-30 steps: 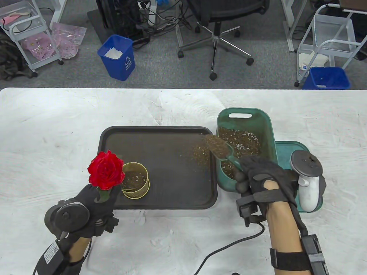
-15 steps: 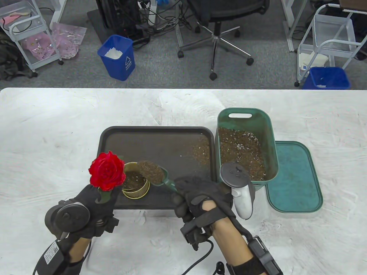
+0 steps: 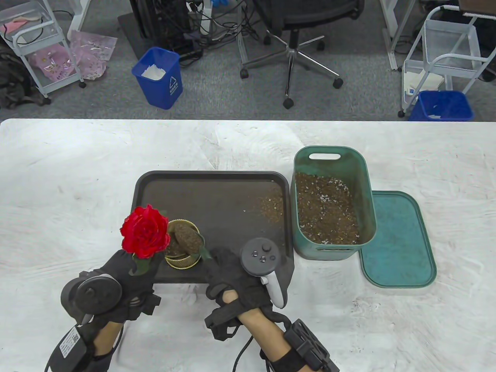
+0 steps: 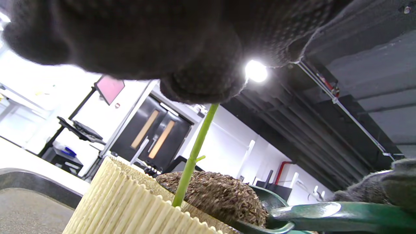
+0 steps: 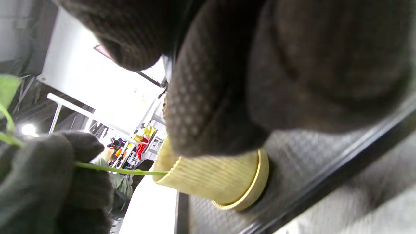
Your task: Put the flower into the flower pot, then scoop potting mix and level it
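My left hand (image 3: pixel 130 271) pinches the green stem (image 4: pixel 193 156) of a red rose (image 3: pixel 145 231), and the stem runs down into the ribbed yellow flower pot (image 3: pixel 182 254) at the tray's front left. My right hand (image 3: pixel 228 275) grips the handle of a green scoop (image 3: pixel 192 242) heaped with brown potting mix, and the scoop's bowl hangs over the pot's mouth. The left wrist view shows the loaded scoop (image 4: pixel 224 198) just above the pot's rim (image 4: pixel 130 201). In the right wrist view, the pot (image 5: pixel 214 178) stands on the tray, with my fingers (image 5: pixel 208 97) right over it.
The dark tray (image 3: pixel 217 186) has spilled mix near its right edge. A green bin (image 3: pixel 329 159) holding potting mix stands right of the tray, with its lid (image 3: pixel 399 248) lying beside it. Past the table's far edge are an office chair and blue bins.
My right hand carried the loaded scoop left from the green bin, across the tray, to above the pot. The left hand and the rose stayed where they were.
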Demonstrator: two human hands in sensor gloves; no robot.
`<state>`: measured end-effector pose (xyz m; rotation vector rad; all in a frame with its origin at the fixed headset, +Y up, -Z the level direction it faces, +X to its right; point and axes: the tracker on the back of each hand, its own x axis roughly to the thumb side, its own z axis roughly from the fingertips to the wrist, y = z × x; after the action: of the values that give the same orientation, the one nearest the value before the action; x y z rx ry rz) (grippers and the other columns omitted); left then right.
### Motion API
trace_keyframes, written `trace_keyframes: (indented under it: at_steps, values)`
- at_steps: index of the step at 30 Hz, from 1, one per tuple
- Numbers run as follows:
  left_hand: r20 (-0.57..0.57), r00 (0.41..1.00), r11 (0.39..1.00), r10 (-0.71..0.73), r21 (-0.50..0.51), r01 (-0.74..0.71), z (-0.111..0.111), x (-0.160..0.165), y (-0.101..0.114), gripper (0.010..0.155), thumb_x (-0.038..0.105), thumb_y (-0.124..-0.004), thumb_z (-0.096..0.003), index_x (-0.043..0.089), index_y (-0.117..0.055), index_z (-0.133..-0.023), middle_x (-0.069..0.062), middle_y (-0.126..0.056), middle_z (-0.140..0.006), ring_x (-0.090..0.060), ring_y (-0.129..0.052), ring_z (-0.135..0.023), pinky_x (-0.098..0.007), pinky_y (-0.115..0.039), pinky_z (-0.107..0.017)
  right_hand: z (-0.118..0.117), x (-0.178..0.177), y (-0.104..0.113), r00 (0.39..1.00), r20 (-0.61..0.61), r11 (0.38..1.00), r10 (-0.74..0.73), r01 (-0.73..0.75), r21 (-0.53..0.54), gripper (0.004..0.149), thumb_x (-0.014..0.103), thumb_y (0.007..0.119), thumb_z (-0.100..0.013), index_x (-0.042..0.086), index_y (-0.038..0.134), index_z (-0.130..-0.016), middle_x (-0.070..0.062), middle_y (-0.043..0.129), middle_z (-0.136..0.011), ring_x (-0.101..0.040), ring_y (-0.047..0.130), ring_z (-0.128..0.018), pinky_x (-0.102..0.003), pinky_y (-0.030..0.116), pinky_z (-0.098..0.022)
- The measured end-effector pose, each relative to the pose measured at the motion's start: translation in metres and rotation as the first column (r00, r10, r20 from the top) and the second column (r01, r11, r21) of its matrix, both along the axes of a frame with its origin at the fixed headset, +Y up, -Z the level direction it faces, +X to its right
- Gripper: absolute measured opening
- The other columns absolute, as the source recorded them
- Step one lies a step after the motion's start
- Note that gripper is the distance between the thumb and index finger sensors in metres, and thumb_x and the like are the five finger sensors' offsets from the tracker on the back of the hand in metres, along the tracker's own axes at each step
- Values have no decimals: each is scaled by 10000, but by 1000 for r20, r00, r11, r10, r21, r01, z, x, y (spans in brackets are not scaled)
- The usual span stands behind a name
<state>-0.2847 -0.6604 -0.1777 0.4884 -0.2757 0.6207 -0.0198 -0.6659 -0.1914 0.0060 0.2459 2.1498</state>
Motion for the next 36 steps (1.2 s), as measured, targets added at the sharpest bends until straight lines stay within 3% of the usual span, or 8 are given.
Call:
trace_keyframes:
  at_steps: [4, 9, 12, 14, 22, 28, 32, 36]
  values:
    - [0, 1000, 1000, -8, 4, 8, 0, 0, 0, 434, 466, -796, -402, 200, -950, -709, -13, -1032, -462, -143, -1016, -125, -377, -920, -249, 5, -12, 12, 977, -13, 964, 211, -206, 166, 546, 325, 848, -386, 37, 764, -842, -136, 997, -559, -241, 1090, -194, -383, 971, -64]
    - [2, 1000, 1000, -13, 8, 13, 2, 2, 0, 434, 465, -796, -404, 200, -949, -711, -14, -1032, -463, -144, -1016, -126, -378, -919, -250, 13, -31, 25, 886, 3, 826, 464, -434, 358, 542, 327, 873, -370, 65, 785, -836, -119, 1006, -555, -238, 1089, -198, -387, 965, -71]
    - [3, 1000, 1000, -19, 11, 19, 2, 3, 0, 433, 466, -796, -404, 202, -948, -712, -14, -1032, -463, -143, -1016, -125, -377, -920, -250, 15, -34, 31, 844, 19, 744, 536, -484, 460, 541, 328, 875, -363, 78, 789, -834, -110, 1008, -557, -238, 1088, -205, -389, 964, -77]
    - [4, 1000, 1000, -22, 13, 22, 3, 4, 0, 433, 466, -797, -404, 201, -949, -711, -14, -1032, -464, -143, -1016, -126, -378, -919, -249, 16, -30, 38, 844, 19, 736, 536, -478, 480, 540, 331, 872, -362, 84, 789, -835, -103, 1009, -557, -234, 1088, -207, -388, 964, -82]
    - [-3, 999, 999, -39, 22, 39, 5, 6, 0, 433, 465, -798, -403, 201, -951, -710, -18, -1032, -463, -144, -1017, -126, -379, -919, -248, 0, 45, 95, 904, 186, 803, 384, -427, 416, 534, 324, 868, -364, 81, 792, -833, -112, 1007, -555, -252, 1081, -215, -415, 954, -98]
    - [-8, 999, 998, -54, 27, 54, 5, 5, 0, 433, 464, -800, -403, 200, -952, -710, -17, -1033, -462, -144, -1017, -125, -379, -920, -248, -28, 151, 149, 781, 497, 782, 377, -556, 281, 522, 329, 857, -375, 82, 800, -831, -118, 1005, -551, -265, 1072, -215, -427, 943, -106]
    - [-10, 999, 998, -52, 23, 52, 5, 6, 0, 434, 464, -801, -400, 200, -954, -708, -16, -1034, -460, -145, -1017, -122, -379, -920, -247, -53, 194, 148, 670, 512, 747, 537, -660, 80, 509, 338, 848, -385, 85, 811, -825, -121, 1008, -541, -266, 1065, -203, -428, 935, -101]
    - [-14, 998, 998, -65, 26, 65, 5, 7, 1, 433, 465, -800, -401, 202, -954, -709, -14, -1035, -459, -144, -1017, -123, -378, -920, -246, -90, 210, 119, 666, 373, 743, 646, -661, -108, 504, 336, 847, -389, 87, 818, -826, -125, 1011, -541, -277, 1061, -205, -437, 928, -105]
